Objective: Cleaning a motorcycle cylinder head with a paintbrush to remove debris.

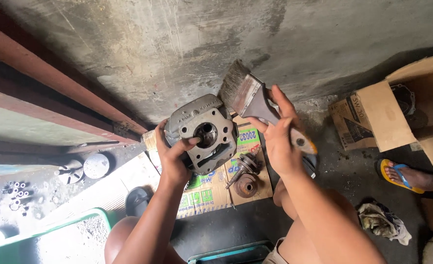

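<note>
While the left hand (173,155) is gripping the grey metal engine cylinder (204,133) by its side, thumb pressing on the face beside the round bore, the right hand (280,139) is closing its fingers around the handle of a wide, worn paintbrush (248,98). The cylinder is being held up in the air, and the bristles are sitting just above and to the right of it, touching or nearly touching its top edge. This looks like the brushing-clean step; the next stroke seems to call for tilting the bristles down across the cylinder's face while the left hand is holding it steady. Below the cylinder, a flattened cardboard sheet (204,195) is lying on the floor, carrying a small geared shaft (246,166) and a rusty round part (246,186). Well to the right of the cylinder, an open cardboard box (397,115) is standing.
</note>
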